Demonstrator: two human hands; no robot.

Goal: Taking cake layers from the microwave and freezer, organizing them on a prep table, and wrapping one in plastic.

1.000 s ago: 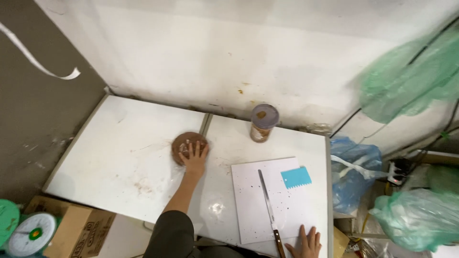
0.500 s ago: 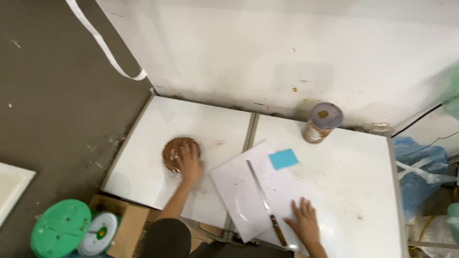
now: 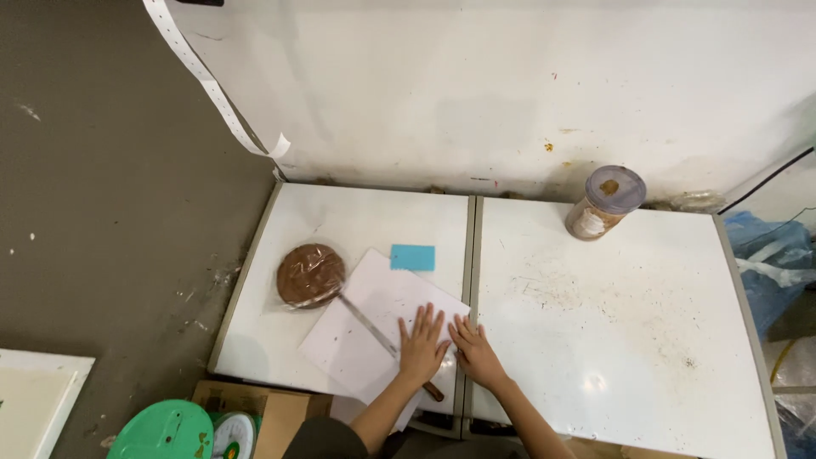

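My left hand (image 3: 422, 344) lies flat, fingers spread, on a white paper sheet (image 3: 357, 336) on the white table (image 3: 595, 323). Under it runs a long knife (image 3: 367, 320) with a dark handle; the blade tip points toward a brown disc wrapped in clear film (image 3: 309, 274). My right hand (image 3: 476, 348) rests flat beside the left, at the sheet's right edge by the seam between the two table tops. A small blue card (image 3: 413, 257) lies just beyond the sheet. Neither hand holds anything.
A clear jar with brown contents and a lid (image 3: 604, 202) stands at the back against the white wall (image 3: 510, 93). A cardboard box (image 3: 255, 412), a green round lid (image 3: 161, 431) and a scale sit on the floor at lower left. Blue bags (image 3: 782, 255) at right.
My left hand left the brown disc and came down onto the paper. The paper, knife and blue card now lie further left, close to the disc. My right hand moved beside the left.
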